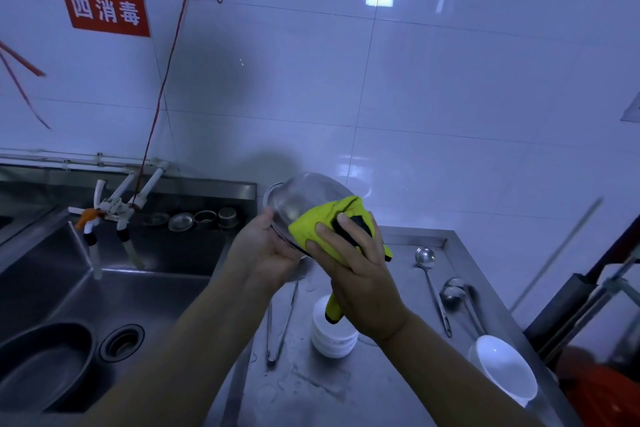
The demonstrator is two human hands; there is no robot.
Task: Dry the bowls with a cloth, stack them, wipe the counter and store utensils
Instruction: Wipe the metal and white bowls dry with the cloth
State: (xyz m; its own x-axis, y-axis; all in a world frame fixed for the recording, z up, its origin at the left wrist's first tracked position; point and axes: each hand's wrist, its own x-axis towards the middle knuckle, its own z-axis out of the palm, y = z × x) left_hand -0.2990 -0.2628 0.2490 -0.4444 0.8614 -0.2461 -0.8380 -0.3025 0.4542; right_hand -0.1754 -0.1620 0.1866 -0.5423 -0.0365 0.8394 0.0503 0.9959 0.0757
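Note:
My left hand point(266, 250) grips the rim of a steel bowl point(301, 196), held tilted above the counter with its outside facing me. A yellow cloth point(322, 227) is pressed against the bowl's outer wall by my right hand point(353, 263), and a tail of the cloth hangs down below my wrist. Below them a stack of white bowls point(332, 336) stands on the steel counter point(388, 392). Another white bowl point(505, 369) sits at the counter's right edge. Two ladles point(433, 284) and steel tongs point(280, 329) lie on the counter.
A deep steel sink point(114, 291) lies to the left, with a dark pan point(41, 364) in it and taps point(110, 208) behind. Small metal lids point(194, 220) sit on the sink's back ledge. A tiled wall stands close behind. A dark frame point(588, 298) borders the right.

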